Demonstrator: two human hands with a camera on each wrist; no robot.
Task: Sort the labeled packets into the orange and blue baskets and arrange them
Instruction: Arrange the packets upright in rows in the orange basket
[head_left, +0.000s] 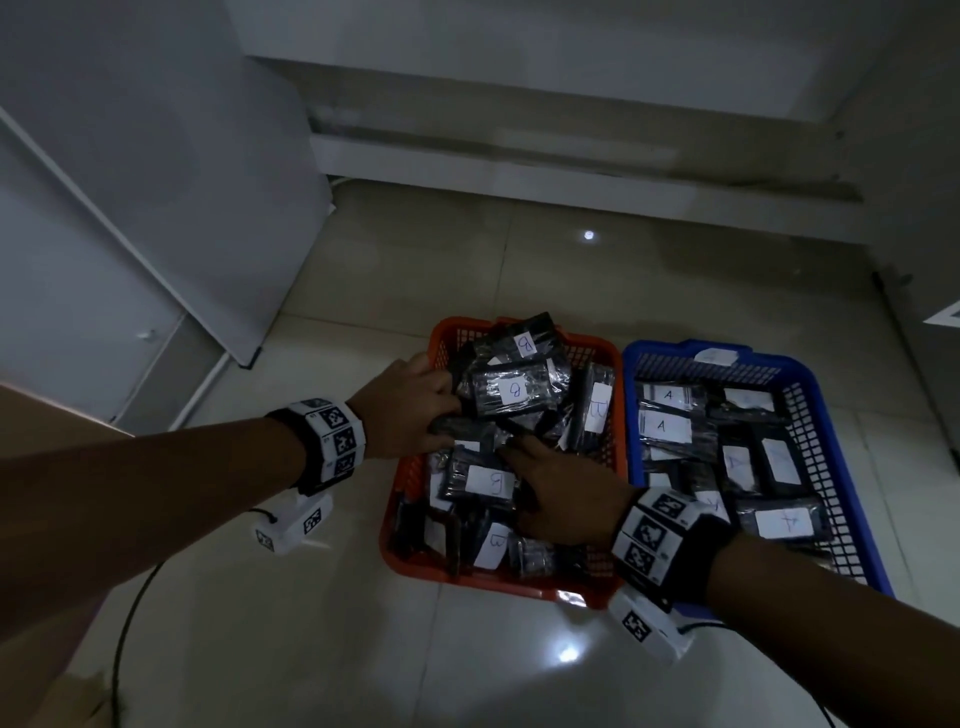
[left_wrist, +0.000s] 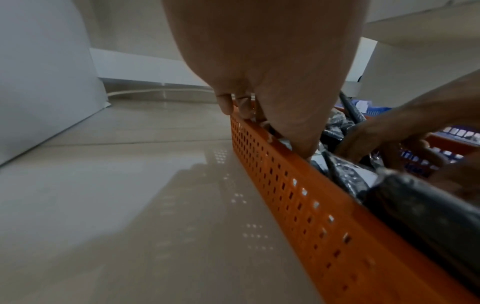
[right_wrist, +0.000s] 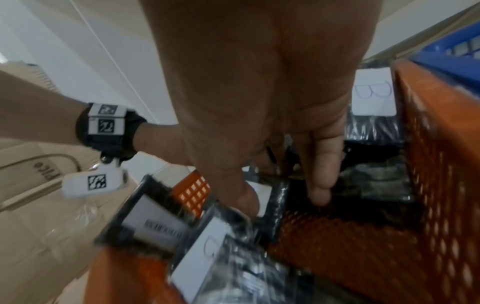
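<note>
Both my hands are in the orange basket (head_left: 410, 478): my left hand (head_left: 410, 410) grips a B packet (head_left: 457, 423), my right hand (head_left: 566, 499) lies flat on others. I should square them gently into rows; the blue basket (head_left: 826, 415) holds A packets

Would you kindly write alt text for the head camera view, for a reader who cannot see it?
Both hands reach into an orange basket of dark packets labelled B: the left hand at its far left side, the right hand over the middle. Beside it on the tiled floor, a blue basket holds packets labelled A.
</note>
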